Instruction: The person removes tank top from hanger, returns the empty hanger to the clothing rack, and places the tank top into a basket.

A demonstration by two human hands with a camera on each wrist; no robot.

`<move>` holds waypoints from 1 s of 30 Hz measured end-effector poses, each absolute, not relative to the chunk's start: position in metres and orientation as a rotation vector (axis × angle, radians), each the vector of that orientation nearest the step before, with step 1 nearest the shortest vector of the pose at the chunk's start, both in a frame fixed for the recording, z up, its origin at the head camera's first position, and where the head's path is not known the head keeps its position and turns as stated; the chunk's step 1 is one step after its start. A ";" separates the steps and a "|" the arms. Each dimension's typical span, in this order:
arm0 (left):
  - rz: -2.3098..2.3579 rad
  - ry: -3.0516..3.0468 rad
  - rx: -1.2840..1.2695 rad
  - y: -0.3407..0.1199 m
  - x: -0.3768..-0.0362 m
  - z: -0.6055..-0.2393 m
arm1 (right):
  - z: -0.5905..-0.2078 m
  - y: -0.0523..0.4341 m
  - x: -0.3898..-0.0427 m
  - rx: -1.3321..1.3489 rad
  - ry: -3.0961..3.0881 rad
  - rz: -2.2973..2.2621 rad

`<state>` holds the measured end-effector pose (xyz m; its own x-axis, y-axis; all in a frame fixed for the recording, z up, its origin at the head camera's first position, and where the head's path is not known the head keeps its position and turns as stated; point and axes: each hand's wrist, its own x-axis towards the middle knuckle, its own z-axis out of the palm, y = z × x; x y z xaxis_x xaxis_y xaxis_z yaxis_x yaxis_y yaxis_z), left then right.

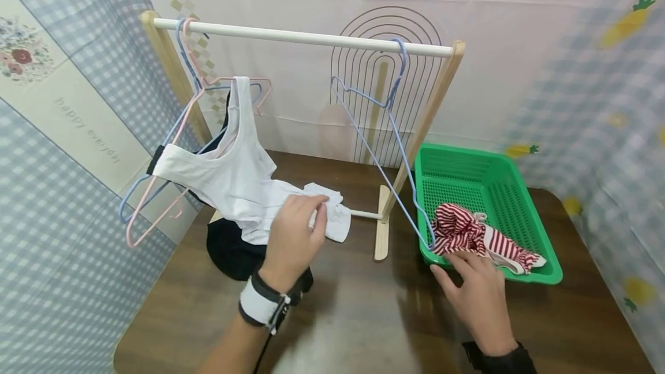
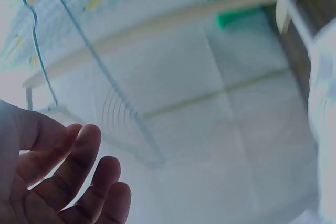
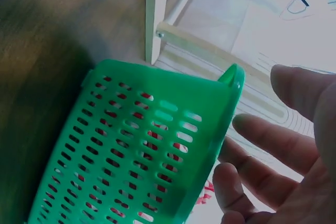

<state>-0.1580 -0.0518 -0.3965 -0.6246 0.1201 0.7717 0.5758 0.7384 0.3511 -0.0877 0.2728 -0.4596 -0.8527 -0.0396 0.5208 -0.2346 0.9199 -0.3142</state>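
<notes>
**Soft cloth, thin wire, and a rack that could tip**

My left hand (image 1: 293,235) pinches the loose hem of the white tank top (image 1: 228,172), fingers curled into the soft, limp knit. The top hangs from the pink hanger (image 1: 156,189) at the left end of the rail (image 1: 306,36). If I tug too hard, the strap may slide off the slick wire, or the light wooden rack (image 1: 415,143) may tilt on its narrow feet.

My right hand (image 1: 475,293) lies with fingers spread and relaxed, holding nothing, its fingertips touching the red-and-white striped garment (image 1: 478,238) that spills over the near rim of the green basket (image 1: 493,189). That basket is rigid, perforated plastic and sits at the worktop's (image 1: 363,316) right side; a careless pull could drag it. The empty blue hanger (image 1: 384,149) dips to the basket's rim and could snag the stripes.
</notes>
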 end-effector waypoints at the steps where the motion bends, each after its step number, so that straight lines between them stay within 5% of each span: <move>1: -0.757 -2.153 -0.512 -0.058 -0.163 -0.390 | -0.461 0.273 -0.088 0.200 -2.552 0.505; 14: -0.647 -1.809 0.017 -0.134 -0.235 -0.294 | -0.468 0.271 -0.092 0.269 -2.491 0.491; 30: -0.614 -2.103 0.427 -0.153 -0.260 -0.267 | -0.469 0.272 -0.091 0.258 -2.493 0.502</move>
